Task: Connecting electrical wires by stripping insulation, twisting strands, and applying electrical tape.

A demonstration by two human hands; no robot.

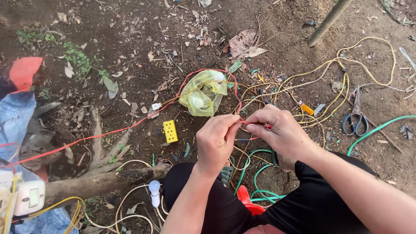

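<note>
My left hand (216, 141) and my right hand (279, 130) meet over the dirt, both pinching the end of a thin red wire (130, 125). That wire runs off to the left across the ground and also loops up around a yellow plastic bag (203, 93). The fingertips of both hands touch at the wire end. A tangle of yellow wires (333, 93) lies just beyond my right hand. Under my hands, green wire (255, 173) coils between my knees in black trousers.
A yellow socket block (170, 131) lies left of my hands. Black-handled scissors (356, 117) rest at right, beside a green cable (381, 126). A white bulb (154, 190) and a tree root (99, 182) sit lower left; a white switch box (28, 197) at far left.
</note>
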